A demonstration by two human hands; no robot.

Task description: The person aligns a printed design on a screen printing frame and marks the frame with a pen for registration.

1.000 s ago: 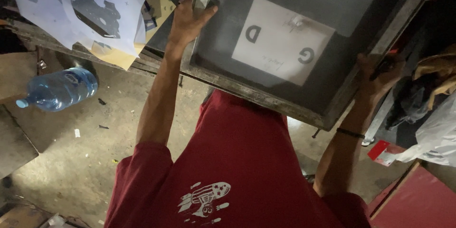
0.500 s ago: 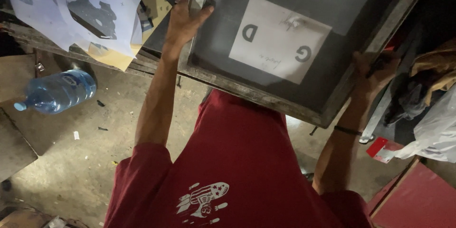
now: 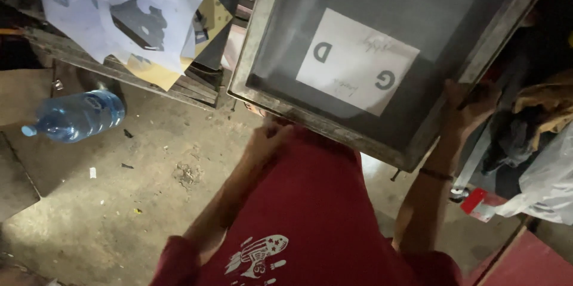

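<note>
A large metal-framed printing screen (image 3: 253, 47) with grey mesh is held tilted in front of me. A white sheet (image 3: 357, 62) with two dark letters lies against the mesh. My left hand (image 3: 268, 137) sits at the near left corner, its fingers curled up under the bottom rail. My right hand (image 3: 468, 107) grips the right rail near the lower corner, thumb on top, with a dark band on the wrist. Below the screen is my red shirt (image 3: 322, 214) with a white print.
A blue plastic water bottle (image 3: 77, 116) lies on the dusty concrete floor (image 3: 119, 202) at left. Printed paper sheets (image 3: 125, 17) hang over stacked boards at top left. At right are a yellow cloth (image 3: 543, 101), a white plastic bag (image 3: 546, 184) and a red box (image 3: 525, 262).
My left hand has left the screen's left rail and dropped to the near left corner. The screen has shifted up and to the right in view. My right hand keeps its hold.
</note>
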